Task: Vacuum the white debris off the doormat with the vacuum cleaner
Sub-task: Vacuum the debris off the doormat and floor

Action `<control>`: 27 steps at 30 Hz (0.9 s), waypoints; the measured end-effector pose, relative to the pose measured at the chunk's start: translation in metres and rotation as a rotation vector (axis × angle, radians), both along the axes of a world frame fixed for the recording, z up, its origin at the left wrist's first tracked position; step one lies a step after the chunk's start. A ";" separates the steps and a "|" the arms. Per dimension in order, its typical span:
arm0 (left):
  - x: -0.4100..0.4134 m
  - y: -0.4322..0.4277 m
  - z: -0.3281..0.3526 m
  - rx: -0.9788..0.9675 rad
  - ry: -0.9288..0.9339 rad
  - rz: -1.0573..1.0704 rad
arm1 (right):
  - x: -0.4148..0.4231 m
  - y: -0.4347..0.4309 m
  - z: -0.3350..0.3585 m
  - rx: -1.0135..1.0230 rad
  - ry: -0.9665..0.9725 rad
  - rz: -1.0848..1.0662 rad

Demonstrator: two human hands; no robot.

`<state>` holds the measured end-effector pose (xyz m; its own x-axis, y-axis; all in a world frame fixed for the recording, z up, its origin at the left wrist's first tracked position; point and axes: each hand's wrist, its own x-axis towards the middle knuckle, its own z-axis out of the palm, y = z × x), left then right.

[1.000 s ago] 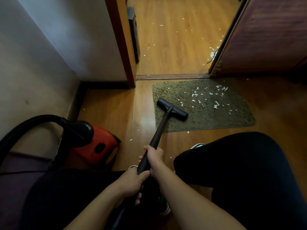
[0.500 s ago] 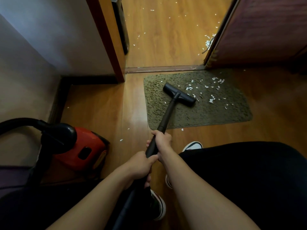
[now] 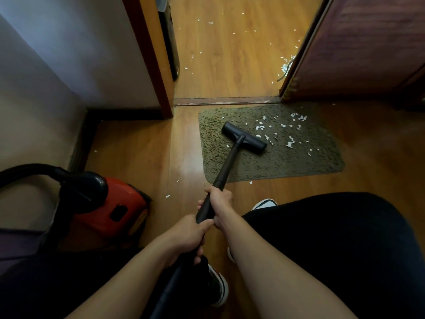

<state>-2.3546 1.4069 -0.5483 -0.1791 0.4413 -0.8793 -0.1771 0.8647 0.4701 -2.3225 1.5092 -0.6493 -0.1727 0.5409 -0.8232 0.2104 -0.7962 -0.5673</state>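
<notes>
White debris point(image 3: 290, 143): small torn flakes scattered over right half of olive shaggy doormat point(image 3: 287, 164). Black vacuum head point(image 3: 244, 137) flat on mat centre-left. Left hand point(image 3: 187, 236), right hand point(image 3: 219, 203) both clenched round black wand point(image 3: 226, 166).

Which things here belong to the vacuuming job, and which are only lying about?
Job: green shaggy doormat; white paper-like debris; black T-shaped vacuum nozzle; red canister vacuum cleaner; left hand; right hand.

Lying about: white scraps beyond doorway; brown wooden door.
</notes>
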 end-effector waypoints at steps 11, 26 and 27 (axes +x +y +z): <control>0.007 -0.082 0.027 -0.043 0.040 0.029 | 0.000 -0.083 0.021 -0.060 0.012 0.085; -0.004 -0.039 0.018 -0.013 0.065 0.017 | -0.011 -0.041 0.010 -0.005 -0.001 0.059; -0.004 -0.035 0.017 -0.014 0.063 0.018 | -0.012 -0.037 0.009 -0.003 0.003 0.056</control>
